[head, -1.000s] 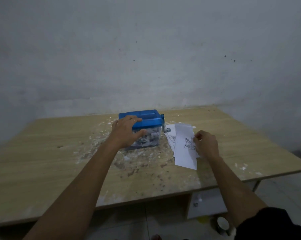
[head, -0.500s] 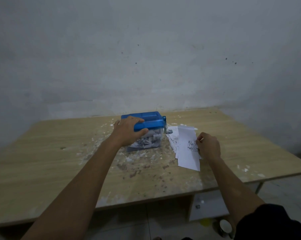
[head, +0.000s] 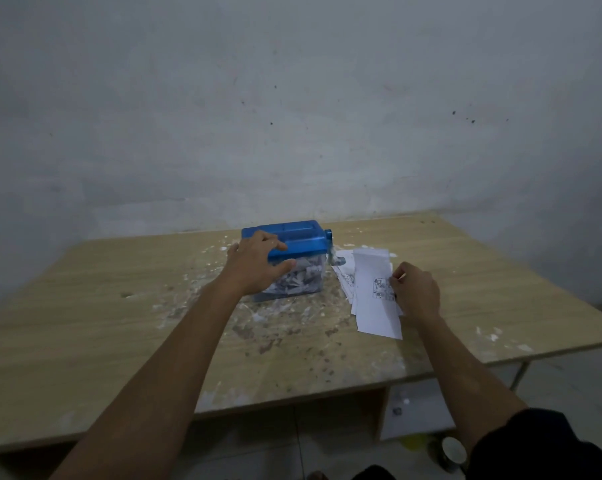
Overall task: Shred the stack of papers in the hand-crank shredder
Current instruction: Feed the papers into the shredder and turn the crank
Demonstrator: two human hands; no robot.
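The hand-crank shredder (head: 294, 252) stands upright near the middle of the wooden table (head: 85, 306), its blue top above a clear bin (head: 299, 284) partly filled with paper shreds. The left hand (head: 258, 265) rests over the near left corner of the blue top, fingers curled over the top edge and thumb against the front face, gripping the unit. The crank (head: 334, 256) projects from the right side of the shredder and hangs downward; no hand touches it. The stack of papers (head: 372, 292) lies flat on the table just beside the shredder, on its right, with the sheets fanned slightly. The right hand (head: 415, 292) rests on the right edge of the stack, fingers curled and pinching the top sheet, which shows a small printed picture. Loose shreds and dust (head: 278, 327) lie scattered on the table around the shredder.
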